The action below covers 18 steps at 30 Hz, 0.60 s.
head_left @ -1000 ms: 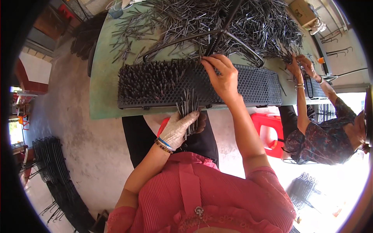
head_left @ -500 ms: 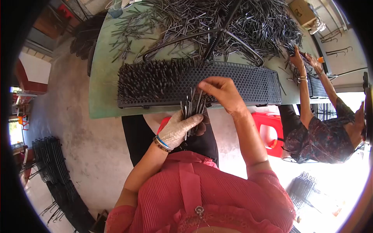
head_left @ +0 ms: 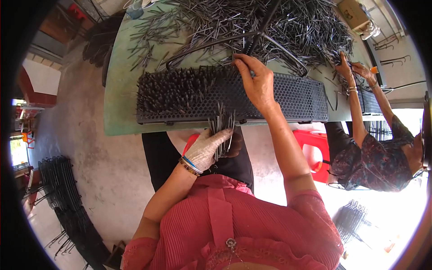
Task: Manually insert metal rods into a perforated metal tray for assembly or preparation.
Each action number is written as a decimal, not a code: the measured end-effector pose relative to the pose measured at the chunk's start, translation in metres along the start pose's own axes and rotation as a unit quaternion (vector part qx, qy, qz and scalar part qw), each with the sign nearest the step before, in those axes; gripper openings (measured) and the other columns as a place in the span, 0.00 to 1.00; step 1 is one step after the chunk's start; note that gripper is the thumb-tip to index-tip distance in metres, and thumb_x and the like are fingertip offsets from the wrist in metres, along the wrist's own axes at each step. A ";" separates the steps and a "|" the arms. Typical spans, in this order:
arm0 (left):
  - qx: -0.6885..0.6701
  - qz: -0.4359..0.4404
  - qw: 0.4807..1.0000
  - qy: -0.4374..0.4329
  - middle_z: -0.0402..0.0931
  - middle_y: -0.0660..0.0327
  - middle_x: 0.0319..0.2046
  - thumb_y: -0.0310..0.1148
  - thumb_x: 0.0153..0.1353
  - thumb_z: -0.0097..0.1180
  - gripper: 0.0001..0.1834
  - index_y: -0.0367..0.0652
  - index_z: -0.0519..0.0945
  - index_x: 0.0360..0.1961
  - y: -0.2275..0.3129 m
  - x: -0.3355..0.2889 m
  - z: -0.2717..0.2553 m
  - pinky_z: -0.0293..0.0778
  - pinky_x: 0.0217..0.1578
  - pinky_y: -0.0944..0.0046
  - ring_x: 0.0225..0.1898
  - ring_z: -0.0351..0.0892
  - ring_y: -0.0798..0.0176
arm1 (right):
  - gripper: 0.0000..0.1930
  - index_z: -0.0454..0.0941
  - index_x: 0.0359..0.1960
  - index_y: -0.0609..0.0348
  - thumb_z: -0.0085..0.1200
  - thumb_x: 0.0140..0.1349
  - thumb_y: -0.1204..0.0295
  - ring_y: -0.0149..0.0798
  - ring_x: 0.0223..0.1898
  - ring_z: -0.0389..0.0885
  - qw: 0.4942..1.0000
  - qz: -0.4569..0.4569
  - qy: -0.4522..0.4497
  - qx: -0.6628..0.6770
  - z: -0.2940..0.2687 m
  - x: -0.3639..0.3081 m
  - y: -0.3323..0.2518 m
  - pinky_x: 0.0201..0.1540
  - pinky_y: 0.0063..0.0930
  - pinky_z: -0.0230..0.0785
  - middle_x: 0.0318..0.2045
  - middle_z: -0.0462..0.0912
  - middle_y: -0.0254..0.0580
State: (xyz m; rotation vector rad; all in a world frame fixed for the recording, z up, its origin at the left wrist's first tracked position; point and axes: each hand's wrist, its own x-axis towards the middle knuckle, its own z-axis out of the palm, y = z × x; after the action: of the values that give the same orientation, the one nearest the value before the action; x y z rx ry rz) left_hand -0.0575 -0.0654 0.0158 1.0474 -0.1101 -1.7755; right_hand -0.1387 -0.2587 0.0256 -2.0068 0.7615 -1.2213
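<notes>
My left hand, in a pale work glove, is closed round a bundle of thin dark metal rods, held just in front of the table edge. A long black perforated rack lies along that edge. Its left part is packed with upright rods, while open holes show on the right. Bare and pinched, my right hand is over the middle of the rack, fingertips near its far side. Whatever is between those fingertips is too small to make out.
Loose rods form a big pile on the green tabletop. A black metal frame stands behind the rack. At the right, another person's hands work among rods, beside a red stool. Black racks stand on the floor at left.
My right hand has moved from the bundle up and away to the far side of the rack. My left hand stays in place with its rods. The other person's hands have shifted slightly.
</notes>
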 end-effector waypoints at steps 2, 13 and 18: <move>-0.008 -0.003 1.000 0.008 0.82 0.55 0.36 0.36 0.65 0.57 0.16 0.36 0.76 0.48 0.001 -0.001 0.000 0.81 0.37 0.61 0.34 0.82 0.61 | 0.08 0.81 0.41 0.65 0.57 0.63 0.75 0.48 0.31 0.82 1.000 -0.010 0.000 0.001 0.002 0.000 0.001 0.35 0.32 0.73 0.33 0.84 0.49; 0.000 -0.006 1.000 0.011 0.81 0.56 0.39 0.34 0.66 0.55 0.14 0.38 0.75 0.49 -0.002 0.000 -0.005 0.81 0.36 0.62 0.36 0.83 0.60 | 0.12 0.82 0.44 0.60 0.60 0.57 0.74 0.48 0.41 0.77 0.960 -0.168 -0.086 -0.208 0.004 -0.004 -0.004 0.47 0.37 0.67 0.42 0.80 0.44; 0.007 0.033 0.999 0.006 0.81 0.58 0.39 0.34 0.67 0.54 0.14 0.38 0.75 0.50 0.001 -0.005 -0.003 0.81 0.36 0.63 0.36 0.82 0.63 | 0.15 0.84 0.35 0.65 0.66 0.56 0.63 0.43 0.29 0.82 0.983 0.087 -0.154 -0.044 -0.024 -0.031 -0.030 0.33 0.33 0.74 0.30 0.83 0.47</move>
State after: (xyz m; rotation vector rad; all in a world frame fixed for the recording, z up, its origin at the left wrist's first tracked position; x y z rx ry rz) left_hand -0.0542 -0.0604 0.0174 1.0522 -0.1496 -1.7107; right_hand -0.1681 -0.2222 0.0410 -2.0869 0.8263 -0.7649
